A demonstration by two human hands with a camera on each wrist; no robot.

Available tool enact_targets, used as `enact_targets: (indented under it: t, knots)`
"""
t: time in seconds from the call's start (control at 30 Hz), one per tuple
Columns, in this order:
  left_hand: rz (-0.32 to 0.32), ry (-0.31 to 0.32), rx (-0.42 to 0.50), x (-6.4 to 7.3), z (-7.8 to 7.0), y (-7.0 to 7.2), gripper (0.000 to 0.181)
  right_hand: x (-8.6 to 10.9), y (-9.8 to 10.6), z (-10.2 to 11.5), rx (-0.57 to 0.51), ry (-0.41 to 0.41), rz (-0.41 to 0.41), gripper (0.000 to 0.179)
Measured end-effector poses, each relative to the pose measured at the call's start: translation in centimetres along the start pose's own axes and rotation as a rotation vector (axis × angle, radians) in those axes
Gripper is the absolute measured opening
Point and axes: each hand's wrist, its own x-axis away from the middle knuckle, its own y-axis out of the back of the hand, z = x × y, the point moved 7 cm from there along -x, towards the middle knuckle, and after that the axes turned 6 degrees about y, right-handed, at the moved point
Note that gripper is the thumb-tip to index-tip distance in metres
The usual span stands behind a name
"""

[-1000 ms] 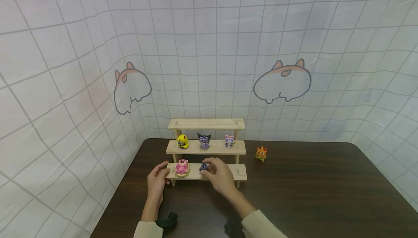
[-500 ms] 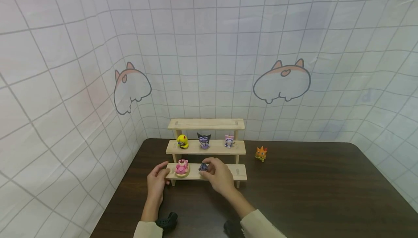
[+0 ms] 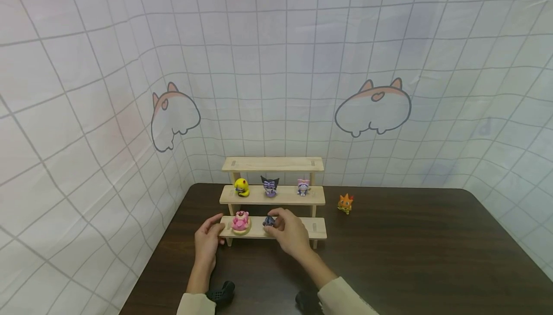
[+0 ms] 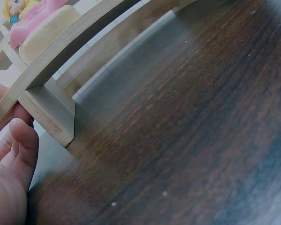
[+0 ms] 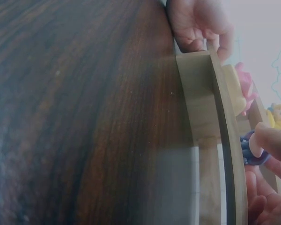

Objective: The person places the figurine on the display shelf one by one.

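A three-tier wooden display stand (image 3: 273,163) stands on the dark table. My left hand (image 3: 208,240) grips the left end of its lowest tier, fingers and thumb around the board's edge, as the right wrist view also shows. My right hand (image 3: 294,236) pinches a small dark blue figurine (image 3: 269,221) between thumb and fingers, at the middle of that lowest tier. In the right wrist view the blue figurine (image 5: 254,149) is partly covered by the thumb. To its left on the same tier sits a pink figurine (image 3: 241,221) with a pale yellow base.
On the middle tier stand a yellow figurine (image 3: 242,187), a black-and-purple one (image 3: 270,186) and a pink-and-lilac one (image 3: 304,187). An orange figurine (image 3: 345,203) stands on the table (image 3: 414,248), right of the stand. A grid-patterned curtain (image 3: 276,65) hangs behind.
My right hand and the blue figurine have shifted very slightly left along the lowest tier. The left hand and the other figurines have stayed in place.
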Motion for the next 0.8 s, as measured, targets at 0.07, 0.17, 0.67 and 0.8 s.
enact_targets:
  t: [0.07, 0.17, 0.67, 0.8]
  knots:
    - [-0.003, -0.001, -0.002, 0.01, -0.01, 0.00, 0.035, 0.02, -0.03, -0.06, -0.002, -0.001, 0.003, 0.033]
    - [-0.003, 0.001, -0.005, 0.07, -0.04, 0.00, 0.035, 0.01, -0.03, -0.15, -0.005, -0.008, 0.009, 0.033]
    - [-0.003, 0.005, 0.017, 0.09, -0.06, -0.01, 0.035, 0.03, 0.14, -0.07, -0.012, -0.009, 0.014, 0.035]
    - [0.000, -0.001, 0.027, 0.13, -0.09, 0.02, 0.035, 0.00, 0.13, -0.26, -0.033, -0.009, 0.016, 0.036]
